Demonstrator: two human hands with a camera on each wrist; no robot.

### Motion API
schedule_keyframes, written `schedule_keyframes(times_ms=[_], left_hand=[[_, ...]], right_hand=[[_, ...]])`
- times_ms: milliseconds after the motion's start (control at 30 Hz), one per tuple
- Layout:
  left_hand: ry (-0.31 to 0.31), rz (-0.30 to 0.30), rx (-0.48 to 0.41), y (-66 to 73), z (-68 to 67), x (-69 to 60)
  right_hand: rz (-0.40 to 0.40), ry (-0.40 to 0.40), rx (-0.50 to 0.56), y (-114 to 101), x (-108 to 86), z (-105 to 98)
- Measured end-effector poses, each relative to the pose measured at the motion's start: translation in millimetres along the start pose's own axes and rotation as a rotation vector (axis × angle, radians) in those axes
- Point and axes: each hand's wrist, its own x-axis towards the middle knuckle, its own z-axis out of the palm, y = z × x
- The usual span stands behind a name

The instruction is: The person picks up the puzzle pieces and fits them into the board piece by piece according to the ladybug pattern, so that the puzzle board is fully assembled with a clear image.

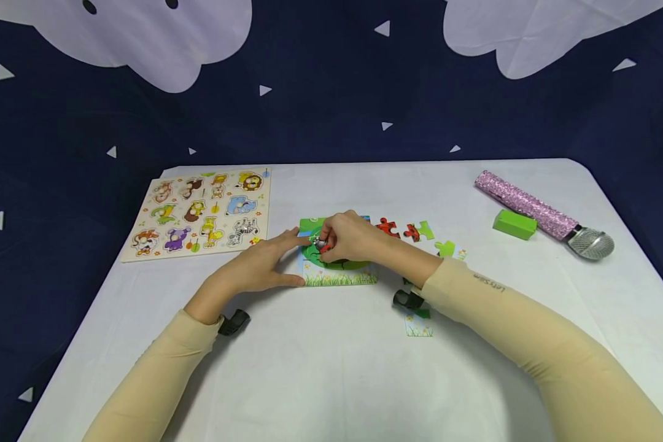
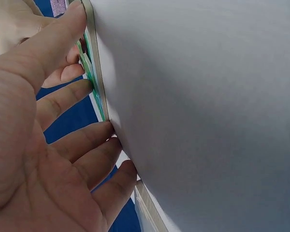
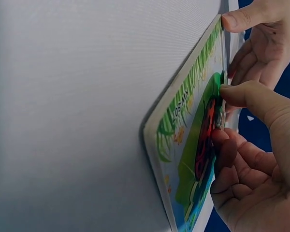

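A small jigsaw board (image 1: 339, 280) with a ladybug, a green leaf and a grass border lies at mid-table. My left hand (image 1: 256, 265) rests at its left side, thumb at the lower left corner, index finger on the upper left; in the left wrist view the fingers of this hand (image 2: 48, 150) look extended. My right hand (image 1: 355, 238) is over the board, pinching a puzzle piece (image 1: 321, 244) with a bit of ladybug at the picture's left part. The right wrist view shows this hand (image 3: 261, 159) against the board (image 3: 183, 111), the piece mostly hidden by its fingers.
Loose puzzle pieces lie right of the board, including a red one (image 1: 387, 227), a green one (image 1: 445, 248) and a grassy one (image 1: 418, 326). An animal peg board (image 1: 226, 212) is at back left. A pink glitter microphone (image 1: 530, 205) and green block (image 1: 514, 224) lie at right.
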Motion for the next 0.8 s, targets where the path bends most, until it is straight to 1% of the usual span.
schedule_keyframes(times_ms=[267,467,800], left_hand=[[-0.007,-0.002,-0.001,1.7,-0.1,2.0],[-0.006,-0.004,-0.003,1.4,-1.2,-1.4],[0.001,-0.007,-0.003,2.1,-1.0,-1.1]], right_hand=[[0.005,-0.007,-0.008,-0.4,-1.1,-1.3],[0.017,-0.014,-0.036,-2.3,0.2,0.5],[0.003,-0.023,-0.042,-3.2,-2.9,-0.8]])
